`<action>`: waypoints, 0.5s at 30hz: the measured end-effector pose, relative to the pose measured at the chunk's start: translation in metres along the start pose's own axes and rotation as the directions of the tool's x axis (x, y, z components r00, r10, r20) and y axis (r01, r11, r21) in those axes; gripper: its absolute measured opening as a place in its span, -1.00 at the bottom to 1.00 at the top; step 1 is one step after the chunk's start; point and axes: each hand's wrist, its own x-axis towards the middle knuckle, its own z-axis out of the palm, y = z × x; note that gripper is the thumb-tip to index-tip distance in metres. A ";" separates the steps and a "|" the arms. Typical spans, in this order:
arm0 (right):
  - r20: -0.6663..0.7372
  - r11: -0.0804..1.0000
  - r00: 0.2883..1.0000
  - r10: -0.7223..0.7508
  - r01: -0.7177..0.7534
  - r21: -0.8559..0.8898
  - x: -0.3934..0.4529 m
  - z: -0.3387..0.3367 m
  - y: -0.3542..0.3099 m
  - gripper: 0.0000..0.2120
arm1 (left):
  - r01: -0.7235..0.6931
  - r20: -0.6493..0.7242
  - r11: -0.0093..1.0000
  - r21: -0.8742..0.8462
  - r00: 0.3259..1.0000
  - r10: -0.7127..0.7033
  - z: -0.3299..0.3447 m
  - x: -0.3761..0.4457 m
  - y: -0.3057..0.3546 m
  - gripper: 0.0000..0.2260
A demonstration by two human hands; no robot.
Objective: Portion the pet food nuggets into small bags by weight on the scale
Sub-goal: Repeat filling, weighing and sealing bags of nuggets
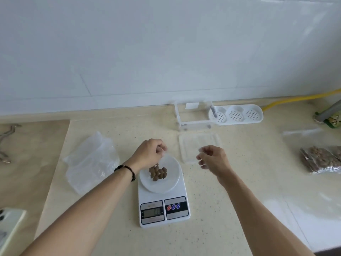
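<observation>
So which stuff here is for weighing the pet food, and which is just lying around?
For the job: white digital kitchen scale, brown nuggets, clear small bags, filled bags.
Lying about: white phone, white perforated rack, yellow hose.

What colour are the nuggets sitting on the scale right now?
Brown, a small cluster of nuggets on the white scale platform; head view shows it.

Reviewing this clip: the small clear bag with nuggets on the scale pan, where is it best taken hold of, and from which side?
By its open top edge, from above and the far side. The small clear bag slumps on the scale with the nuggets pooled low, leaving the upper film empty and pinchable. The left hand already pinches that edge; the right hand pinches a clear film beside it.
</observation>
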 end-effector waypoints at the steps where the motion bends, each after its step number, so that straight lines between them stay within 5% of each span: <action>1: 0.002 1.000 1.000 0.017 -0.017 -0.005 0.005 0.002 0.005 -0.83 | 0.002 -0.025 1.000 0.026 1.000 -0.002 0.004 0.001 -0.003 -0.89; 5: -0.017 0.982 1.000 0.006 -0.009 -0.186 0.020 0.003 0.019 -0.67 | -0.032 -0.120 0.979 0.203 0.991 0.057 0.019 0.000 -0.016 -0.73; 9: -0.074 0.881 0.976 -0.203 0.149 -0.449 0.022 0.001 0.023 -0.61 | 0.005 -0.294 0.971 0.240 0.953 0.068 0.026 -0.027 -0.034 -0.71; 12: -0.018 0.684 0.897 -0.441 0.323 -0.654 0.017 0.007 0.023 -0.59 | 0.008 -0.346 0.927 0.375 0.929 0.132 0.031 -0.055 -0.053 -0.64; 15: 0.200 0.429 0.799 -0.568 0.494 -0.756 0.006 0.019 0.023 -0.52 | 0.064 -0.309 0.823 0.564 0.941 0.140 0.039 -0.083 -0.068 -0.54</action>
